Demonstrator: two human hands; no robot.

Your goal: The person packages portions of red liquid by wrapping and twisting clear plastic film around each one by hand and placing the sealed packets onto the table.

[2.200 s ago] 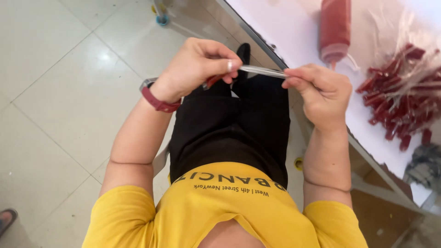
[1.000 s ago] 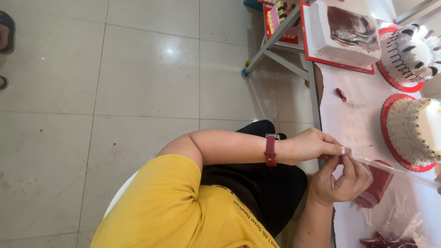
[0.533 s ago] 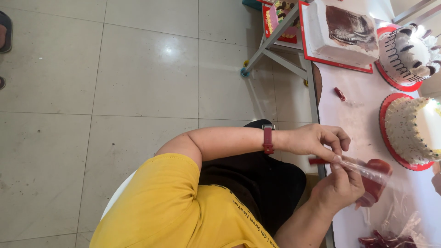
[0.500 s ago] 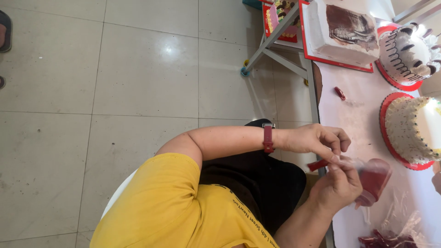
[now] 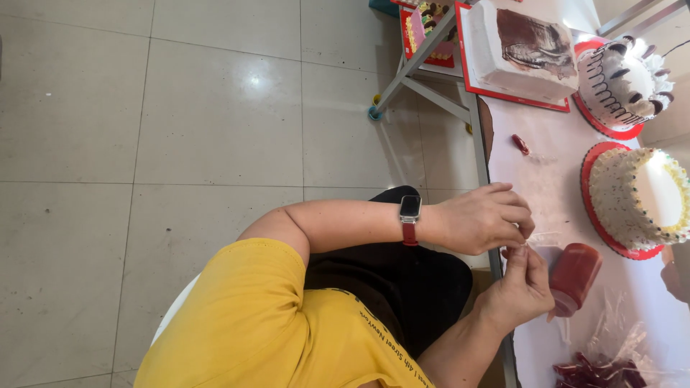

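Observation:
My left hand (image 5: 480,218), with a red-strapped watch on the wrist, meets my right hand (image 5: 522,286) at the near edge of the white table (image 5: 553,165). The fingertips of both hands pinch together on a thin clear plastic tube (image 5: 540,237), which shows only faintly just past them. A red squeeze bottle (image 5: 573,276) lies on the table right beside my right hand. I am seated, in a yellow shirt and black trousers.
On the table stand a round white cake on a red board (image 5: 638,198), a dark-scalloped cake (image 5: 621,75) and a rectangular white cake with a brown top (image 5: 527,44). A small red tube (image 5: 520,144) lies alone. A bag of red tubes (image 5: 598,371) is near me. Metal table legs (image 5: 422,66) stand on the tiled floor.
My view swung from my lap to the table. In the last half second my hands closed together, and less of the clear tube shows past my fingers.

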